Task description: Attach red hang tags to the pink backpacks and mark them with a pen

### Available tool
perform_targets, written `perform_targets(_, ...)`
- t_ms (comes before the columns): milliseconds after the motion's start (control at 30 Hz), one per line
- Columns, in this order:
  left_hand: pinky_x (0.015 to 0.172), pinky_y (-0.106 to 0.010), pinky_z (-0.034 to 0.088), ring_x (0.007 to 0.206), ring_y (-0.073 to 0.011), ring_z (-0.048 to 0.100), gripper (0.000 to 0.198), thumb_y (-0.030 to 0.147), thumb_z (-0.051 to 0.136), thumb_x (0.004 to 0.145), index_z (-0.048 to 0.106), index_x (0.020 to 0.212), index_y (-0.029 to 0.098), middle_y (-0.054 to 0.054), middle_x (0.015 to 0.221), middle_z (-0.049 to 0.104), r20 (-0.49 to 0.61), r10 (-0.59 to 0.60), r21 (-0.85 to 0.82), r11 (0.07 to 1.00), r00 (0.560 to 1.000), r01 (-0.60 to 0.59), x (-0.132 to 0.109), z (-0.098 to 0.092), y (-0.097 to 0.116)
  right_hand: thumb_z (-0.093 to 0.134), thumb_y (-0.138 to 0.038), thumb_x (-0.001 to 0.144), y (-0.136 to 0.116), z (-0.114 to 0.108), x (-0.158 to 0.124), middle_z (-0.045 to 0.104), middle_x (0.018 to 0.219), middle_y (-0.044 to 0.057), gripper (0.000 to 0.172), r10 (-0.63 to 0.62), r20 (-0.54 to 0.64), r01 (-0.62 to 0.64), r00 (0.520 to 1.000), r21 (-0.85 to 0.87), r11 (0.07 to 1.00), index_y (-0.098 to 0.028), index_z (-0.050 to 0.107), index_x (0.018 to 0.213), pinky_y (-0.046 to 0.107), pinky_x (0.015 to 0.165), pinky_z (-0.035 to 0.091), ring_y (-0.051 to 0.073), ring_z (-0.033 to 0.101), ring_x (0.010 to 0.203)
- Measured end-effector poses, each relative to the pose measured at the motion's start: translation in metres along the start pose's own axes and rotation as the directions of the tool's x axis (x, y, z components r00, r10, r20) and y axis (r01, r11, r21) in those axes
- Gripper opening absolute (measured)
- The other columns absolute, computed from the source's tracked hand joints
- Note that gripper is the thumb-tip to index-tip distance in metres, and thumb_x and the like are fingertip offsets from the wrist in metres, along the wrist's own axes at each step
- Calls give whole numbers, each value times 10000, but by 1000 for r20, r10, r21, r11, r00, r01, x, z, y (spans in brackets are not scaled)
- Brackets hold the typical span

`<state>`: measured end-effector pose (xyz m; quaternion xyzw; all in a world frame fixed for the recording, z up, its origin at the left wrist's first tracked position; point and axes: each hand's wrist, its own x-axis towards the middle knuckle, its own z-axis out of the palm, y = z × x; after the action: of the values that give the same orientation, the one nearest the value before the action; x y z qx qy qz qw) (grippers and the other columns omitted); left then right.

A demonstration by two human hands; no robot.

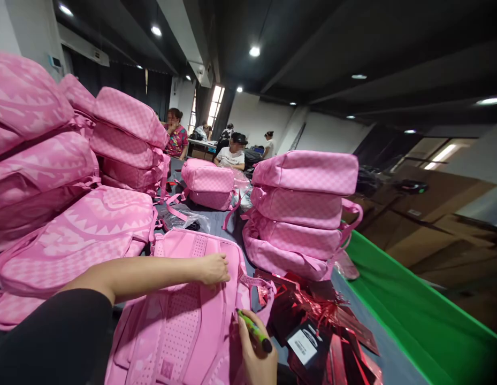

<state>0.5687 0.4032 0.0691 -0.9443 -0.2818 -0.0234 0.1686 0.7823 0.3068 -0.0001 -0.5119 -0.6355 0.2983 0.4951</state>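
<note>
A pink backpack lies before me with its padded, perforated back panel and straps facing up. My left hand reaches across it, fingers curled down against the upper part near a shoulder strap; it appears to grip the fabric, though the fingertips are hidden. Low at the backpack's right side, my right hand is closed around a green marker pen with a dark end. The pen's far tip points toward the bag's edge. Beside that hand lies a heap of shiny red and black hang tags, one with a white barcode label.
Stacked pink backpacks stand at the left and right, with a smaller pink pile beyond. Clear plastic bags lie between. A green sheet borders the grey table. Cardboard boxes fill the right; people sit farther back.
</note>
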Motion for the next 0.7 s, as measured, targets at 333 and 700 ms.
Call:
perform_targets(333,534,-323,411,663,-246,669,289,438,646,815,696,808,153,-83,774,726,73,-316,-116,939,946,322,-50,-156,64,574,-198,907,-71,6,-7,703,1118,79,312,-660,-105,655,744,-85,751,-213,603,1217,400,911,530,226,671,1008)
perform_targets(700,911,-320,458,1014,-194,620,154,180,548,909,690,970,178,-80,1038,702,-134,-389,-251,903,911,349,-117,-71,38,553,-262,910,-34,60,1,707,916,57,163,-692,99,694,715,-212,688,-190,635,1031,336,691,549,210,684,782)
